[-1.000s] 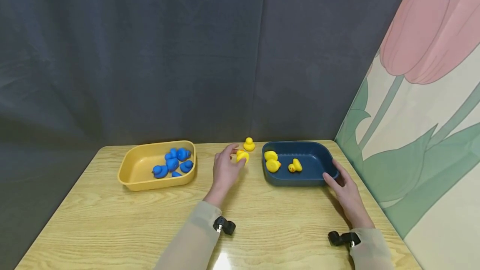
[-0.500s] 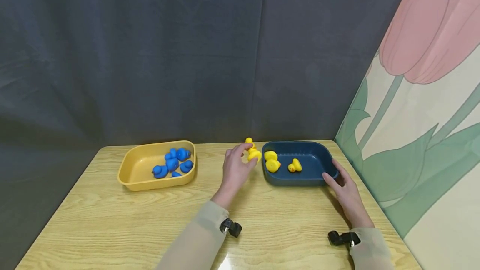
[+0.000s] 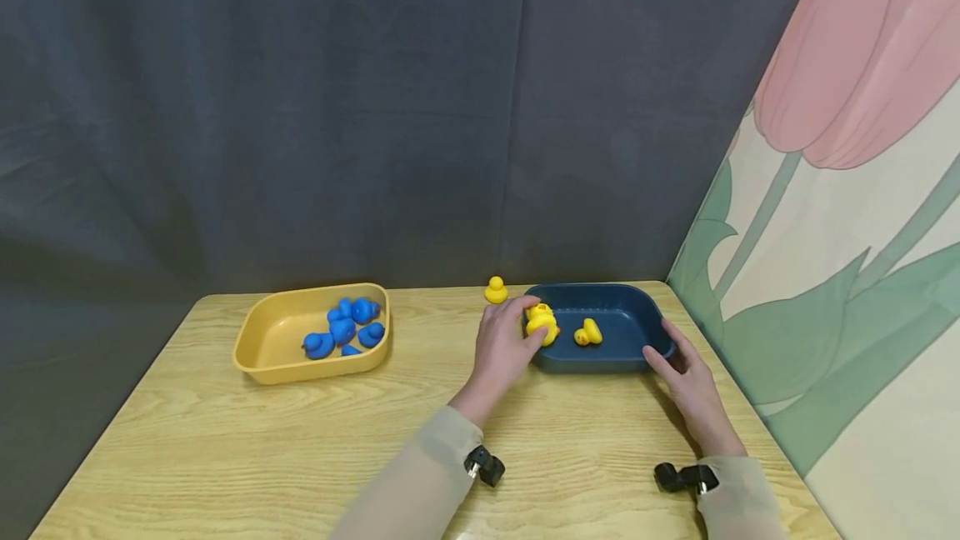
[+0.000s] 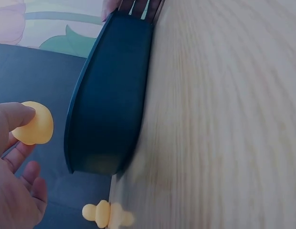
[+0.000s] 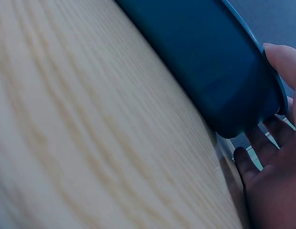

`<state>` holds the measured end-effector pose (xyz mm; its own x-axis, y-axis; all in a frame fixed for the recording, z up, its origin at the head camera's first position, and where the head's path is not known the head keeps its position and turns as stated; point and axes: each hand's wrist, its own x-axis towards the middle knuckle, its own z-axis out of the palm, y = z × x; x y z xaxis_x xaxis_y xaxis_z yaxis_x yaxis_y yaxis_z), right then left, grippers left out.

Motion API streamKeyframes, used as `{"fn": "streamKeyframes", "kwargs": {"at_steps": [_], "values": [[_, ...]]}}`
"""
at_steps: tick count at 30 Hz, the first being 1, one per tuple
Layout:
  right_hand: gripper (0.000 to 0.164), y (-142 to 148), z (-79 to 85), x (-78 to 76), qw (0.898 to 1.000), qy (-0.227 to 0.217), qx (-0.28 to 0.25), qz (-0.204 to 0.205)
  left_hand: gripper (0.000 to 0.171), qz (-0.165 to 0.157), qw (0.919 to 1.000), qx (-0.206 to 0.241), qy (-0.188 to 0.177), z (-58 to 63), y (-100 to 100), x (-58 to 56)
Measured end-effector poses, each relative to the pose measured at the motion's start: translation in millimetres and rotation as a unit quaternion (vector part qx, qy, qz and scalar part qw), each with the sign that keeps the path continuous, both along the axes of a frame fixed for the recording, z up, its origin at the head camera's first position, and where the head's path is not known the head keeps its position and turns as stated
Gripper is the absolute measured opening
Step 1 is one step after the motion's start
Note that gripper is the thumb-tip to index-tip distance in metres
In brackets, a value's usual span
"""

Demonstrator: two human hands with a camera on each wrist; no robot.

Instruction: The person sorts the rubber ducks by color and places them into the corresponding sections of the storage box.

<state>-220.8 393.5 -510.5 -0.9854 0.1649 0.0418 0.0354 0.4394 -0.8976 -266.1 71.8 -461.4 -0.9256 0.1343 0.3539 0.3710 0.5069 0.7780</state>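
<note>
My left hand (image 3: pixel 504 348) pinches a yellow rubber duck (image 4: pixel 42 126) between thumb and fingers, over the left end of the dark blue bin (image 3: pixel 626 327). In the head view the held duck overlaps the yellow ducks lying at that end, so they are partly hidden. Another yellow duck (image 3: pixel 588 332) lies on its side near the bin's middle. My right hand (image 3: pixel 697 394) holds the bin's near right corner, thumb at the rim (image 5: pixel 262 50) and fingers against the end wall. Behind my left hand, a single yellow duck (image 3: pixel 496 290) stands on the table at the back edge.
A yellow bin (image 3: pixel 258 340) on the left contains several blue rubber ducks (image 3: pixel 342 332). A dark curtain (image 3: pixel 375 123) hangs right behind the wooden table (image 3: pixel 285 448). On the right rises a wall with a tulip print (image 3: pixel 847 290).
My left hand has carried the pinched duck rightward, from beside the standing duck to above the dark blue bin's left end. My right hand has stayed at the bin's corner.
</note>
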Motion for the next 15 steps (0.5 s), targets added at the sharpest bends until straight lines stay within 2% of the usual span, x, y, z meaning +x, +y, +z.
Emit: {"fn": "streamKeyframes", "kwargs": {"at_steps": [9, 15], "values": [[0.084, 0, -0.1, -0.5, 1.0, 0.006, -0.001, 0.002, 0.046, -0.029, 0.9996, -0.007, 0.002, -8.5, 13, 0.6], [0.084, -1, 1.2, 0.8, 1.0, 0.009, -0.009, 0.001, 0.05, -0.043, 0.999, -0.008, -0.01, -13.2, 14, -1.2]]}}
